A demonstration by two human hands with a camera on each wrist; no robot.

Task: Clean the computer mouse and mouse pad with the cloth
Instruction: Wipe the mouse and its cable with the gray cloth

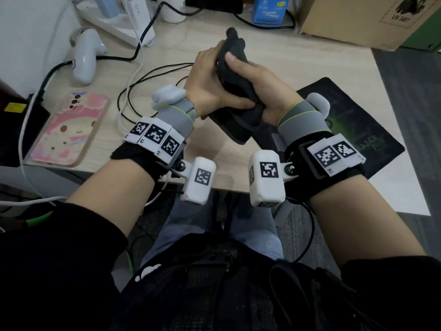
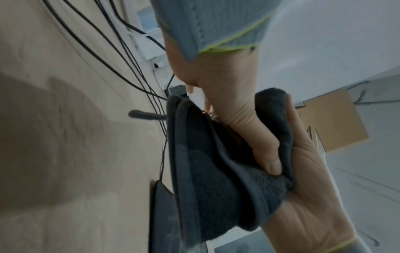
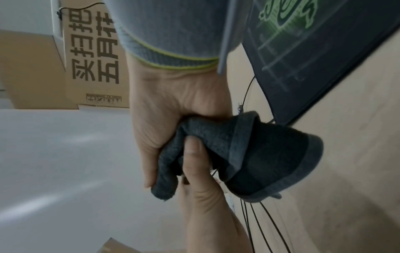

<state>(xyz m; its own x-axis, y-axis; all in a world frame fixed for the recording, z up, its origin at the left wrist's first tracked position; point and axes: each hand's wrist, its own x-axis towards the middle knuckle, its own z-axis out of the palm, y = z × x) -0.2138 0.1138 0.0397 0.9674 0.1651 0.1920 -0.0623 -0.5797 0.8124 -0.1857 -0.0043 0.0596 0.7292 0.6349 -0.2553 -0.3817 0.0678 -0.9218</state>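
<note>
Both hands (image 1: 241,84) grip the cloth (image 1: 235,68), its length running away from the person.

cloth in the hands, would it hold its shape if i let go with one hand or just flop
Probably flop. The dark grey cloth bunches into soft folds where the left hand and right hand grip it, and a loose hemmed edge droops below in the right wrist view. Its fleecy pile looks grippy rather than slippery, and likely light for its size.
</note>
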